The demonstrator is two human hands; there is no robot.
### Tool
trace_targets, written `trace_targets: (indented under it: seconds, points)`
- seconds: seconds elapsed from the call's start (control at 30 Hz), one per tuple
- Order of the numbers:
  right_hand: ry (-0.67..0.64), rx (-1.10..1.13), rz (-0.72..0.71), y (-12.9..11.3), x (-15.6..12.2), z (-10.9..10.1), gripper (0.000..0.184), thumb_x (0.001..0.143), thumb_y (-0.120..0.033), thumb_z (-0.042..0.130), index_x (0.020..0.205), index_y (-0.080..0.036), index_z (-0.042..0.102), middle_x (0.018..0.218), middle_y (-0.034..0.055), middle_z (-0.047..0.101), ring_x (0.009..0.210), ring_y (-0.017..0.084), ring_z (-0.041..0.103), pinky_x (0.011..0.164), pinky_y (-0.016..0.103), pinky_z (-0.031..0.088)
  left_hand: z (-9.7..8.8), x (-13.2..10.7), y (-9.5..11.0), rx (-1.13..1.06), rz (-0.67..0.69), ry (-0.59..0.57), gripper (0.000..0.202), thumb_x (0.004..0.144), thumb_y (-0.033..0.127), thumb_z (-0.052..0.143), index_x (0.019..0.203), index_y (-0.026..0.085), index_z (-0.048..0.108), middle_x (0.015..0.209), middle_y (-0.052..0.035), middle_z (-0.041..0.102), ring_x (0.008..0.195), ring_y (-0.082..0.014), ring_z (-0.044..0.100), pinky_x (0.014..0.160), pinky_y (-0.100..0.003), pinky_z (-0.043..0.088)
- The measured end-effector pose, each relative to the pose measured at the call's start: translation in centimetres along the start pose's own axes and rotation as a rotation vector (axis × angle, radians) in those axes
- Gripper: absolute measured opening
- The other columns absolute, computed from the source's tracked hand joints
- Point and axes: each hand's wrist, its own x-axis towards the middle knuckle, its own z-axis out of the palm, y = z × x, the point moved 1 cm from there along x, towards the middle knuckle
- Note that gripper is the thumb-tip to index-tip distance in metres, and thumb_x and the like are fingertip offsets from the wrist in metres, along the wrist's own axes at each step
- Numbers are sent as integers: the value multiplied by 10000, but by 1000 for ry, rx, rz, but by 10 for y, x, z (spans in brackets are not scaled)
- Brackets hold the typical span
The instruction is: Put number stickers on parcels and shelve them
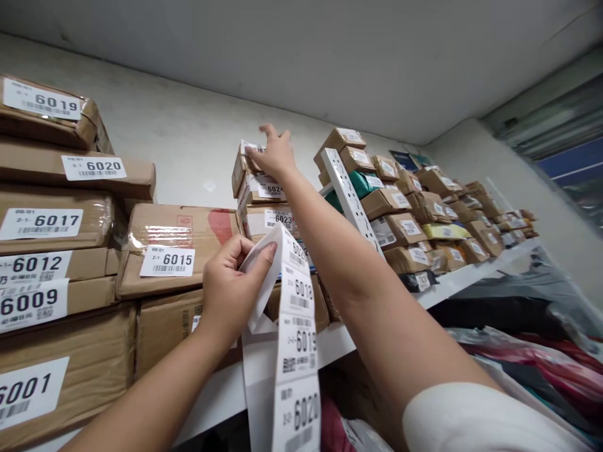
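My left hand [235,282] is closed on a long strip of white printed labels [298,339], pinched between thumb and fingers. The strip hangs down in front of the shelf, showing numbers such as 6018, 6019 and 6020. My right hand [276,152] is raised to the top of a stack of small cardboard boxes, with its fingers spread. It is at the labelled top box [239,169]; the thumb side overlaps that label, and whether it presses on it I cannot tell. Below are boxes labelled 6024 [264,188] and 6023 [264,220], partly hidden by my arm and the strip.
Labelled cardboard boxes [42,220] are piled high on the left, with a wide box marked 6015 [188,235] beside them. A perforated white shelf post [348,194] rises right of my arm. Further parcels [428,207] line the shelf to the right; plastic-wrapped bundles [532,358] lie below.
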Motion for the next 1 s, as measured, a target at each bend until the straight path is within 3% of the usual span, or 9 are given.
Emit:
trace_targets:
  seconds: [0.17, 0.3, 0.43, 0.6, 0.7, 0.83, 1.0]
  points:
    - [-75, 56, 91, -4, 5, 23, 738, 747, -465, 687, 1315, -165, 324, 1239, 198, 447, 1083, 365, 567, 902, 601, 462, -9, -10, 4, 118, 92, 12, 312, 802, 362, 672, 610, 194, 492, 553, 67, 438, 517, -74, 374, 479, -188, 319]
    - [-26, 34, 109, -12, -1, 21, 580, 750, -394, 665, 1224, -189, 402, 1248, 177, 439, 1109, 358, 566, 906, 588, 476, -18, -24, 7, 159, 110, 0, 305, 802, 342, 660, 590, 190, 503, 531, 70, 438, 496, -68, 379, 469, -174, 317]
    - [218, 21, -6, -20, -22, -10, 361, 826, -370, 596, 1139, -236, 475, 1343, 148, 357, 1251, 330, 487, 971, 542, 468, -27, -37, 11, 154, 43, -33, 302, 793, 376, 653, 586, 194, 529, 528, 62, 501, 474, -76, 420, 450, -174, 339]
    - [471, -62, -175, -24, -50, -61, 339, 856, -380, 590, 1159, -260, 499, 1466, 120, 155, 1395, 253, 338, 1063, 450, 437, -28, -38, 13, 213, 38, -48, 297, 792, 406, 645, 603, 197, 550, 538, 61, 518, 482, -84, 437, 467, -183, 342]
    - [468, -112, -177, -23, -59, -80, 336, 894, -389, 535, 1201, -259, 501, 1458, 123, 136, 1439, 280, 263, 1076, 500, 428, -21, -31, 16, 294, 47, -96, 317, 803, 448, 636, 622, 205, 541, 536, 63, 504, 511, -97, 447, 502, -201, 338]
    - [415, -207, -209, -19, -69, -100, 377, 925, -368, 474, 1294, -296, 459, 1423, 116, 189, 1462, 342, 195, 1062, 604, 411, -14, -22, 28, 405, 155, -92, 348, 821, 477, 605, 612, 213, 519, 527, 60, 466, 522, -112, 437, 524, -233, 318]
    - [549, -229, -335, -5, -87, -129, 386, 915, -381, 510, 1287, -284, 475, 1417, 119, 199, 1439, 372, 237, 1049, 617, 409, -14, 5, 50, 595, 362, -32, 189, 787, 404, 580, 722, 226, 583, 655, 20, 595, 588, -151, 525, 586, -268, 363]
